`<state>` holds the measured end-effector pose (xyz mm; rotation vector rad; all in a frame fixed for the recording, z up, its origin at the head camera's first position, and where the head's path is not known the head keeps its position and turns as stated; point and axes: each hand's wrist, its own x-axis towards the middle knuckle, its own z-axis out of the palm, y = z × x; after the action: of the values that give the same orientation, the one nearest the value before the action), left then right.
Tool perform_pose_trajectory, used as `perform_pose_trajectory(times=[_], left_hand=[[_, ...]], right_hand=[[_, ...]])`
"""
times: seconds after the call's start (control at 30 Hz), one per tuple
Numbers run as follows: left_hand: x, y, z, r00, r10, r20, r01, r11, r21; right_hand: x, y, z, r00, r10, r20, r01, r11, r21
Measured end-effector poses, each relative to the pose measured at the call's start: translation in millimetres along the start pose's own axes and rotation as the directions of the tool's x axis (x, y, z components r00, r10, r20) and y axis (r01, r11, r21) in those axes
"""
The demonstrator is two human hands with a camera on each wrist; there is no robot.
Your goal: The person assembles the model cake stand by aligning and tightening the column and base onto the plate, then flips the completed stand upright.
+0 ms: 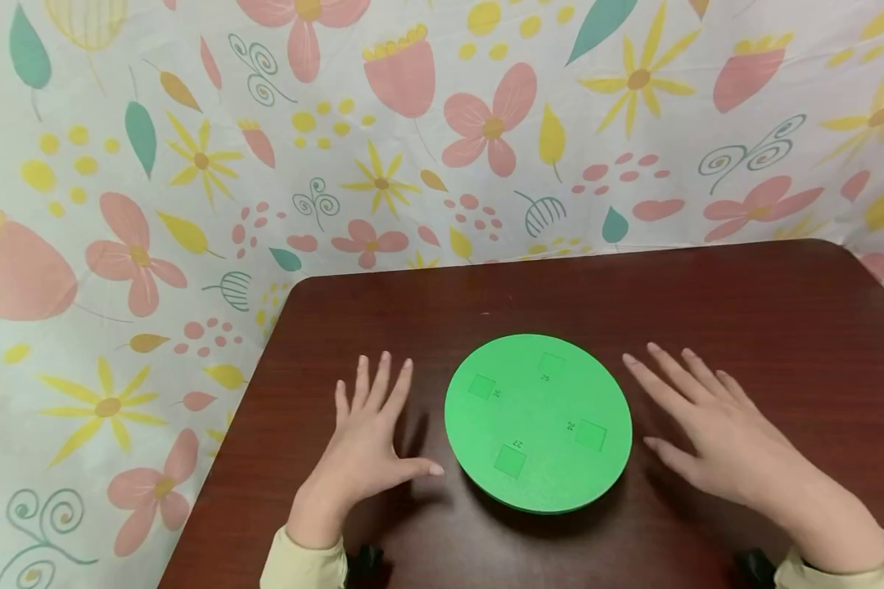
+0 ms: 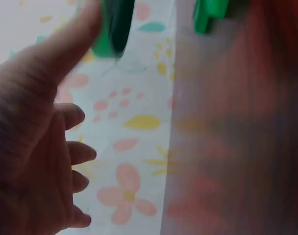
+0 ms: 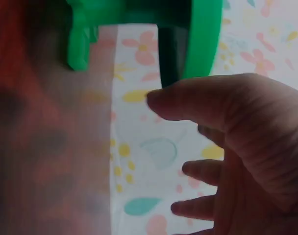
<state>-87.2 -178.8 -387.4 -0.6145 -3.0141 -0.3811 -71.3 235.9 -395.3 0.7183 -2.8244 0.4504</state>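
Observation:
A round green disc (image 1: pixel 545 417) sits on the table in the head view, its top marked with several shallow square recesses and small numbers beside them. To its left is my left hand (image 1: pixel 368 446), fingers spread and straight, thumb pointing at the rim with a small gap. On the other side my right hand (image 1: pixel 729 442) is also spread, fingertips just off the disc. Both hands hold nothing. The right wrist view shows the disc's green rim (image 3: pixel 203 44) and a short green leg (image 3: pixel 78 51) beneath it. Part of the rim (image 2: pixel 102 46) appears above the left thumb.
A dark reddish-brown table (image 1: pixel 560 294) with rounded corners bears the disc. Behind it and along the left hangs a white cloth (image 1: pixel 412 147) printed with flowers and leaves. Light yellow sleeves (image 1: pixel 305 564) cover both forearms, with small black objects beside the wrists.

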Motion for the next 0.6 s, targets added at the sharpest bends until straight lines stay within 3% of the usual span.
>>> perform_pose_trajectory(times=[0.1,0.2,0.33,0.43,0.47,0.53,0.6], left_hand=[[2.9,8.7,7.3,0.996,0.087,0.012,-0.087,0.996,-0.014],[8.1,15.8,14.6,0.985,0.170,-0.026,-0.170,0.985,-0.002],[14.8,20.1,20.6,0.955,0.261,-0.139,-0.250,0.964,0.096],[19.3,20.8,21.6,0.922,0.315,-0.225,-0.283,0.946,0.160],[20.6,21.0,21.1,0.910,0.327,-0.253,-0.291,0.941,0.171],[22.8,21.4,19.5,0.890,0.335,-0.310,-0.298,0.941,0.162],[24.2,22.8,16.6,0.878,0.316,-0.359,-0.297,0.949,0.107]], right_hand=[[-0.6,-10,9,0.996,-0.084,-0.031,0.084,0.996,0.003],[3.3,-18,18,0.973,-0.182,-0.144,0.182,0.983,-0.019],[10.9,-23,28,0.896,-0.284,-0.341,0.277,0.958,-0.070],[15.9,-24,31,0.840,-0.322,-0.437,0.312,0.945,-0.095],[17.2,-24,31,0.830,-0.322,-0.455,0.316,0.944,-0.092],[19.3,-24,29,0.825,-0.300,-0.479,0.301,0.951,-0.076],[21.0,-25,27,0.836,-0.253,-0.487,0.262,0.964,-0.051]])
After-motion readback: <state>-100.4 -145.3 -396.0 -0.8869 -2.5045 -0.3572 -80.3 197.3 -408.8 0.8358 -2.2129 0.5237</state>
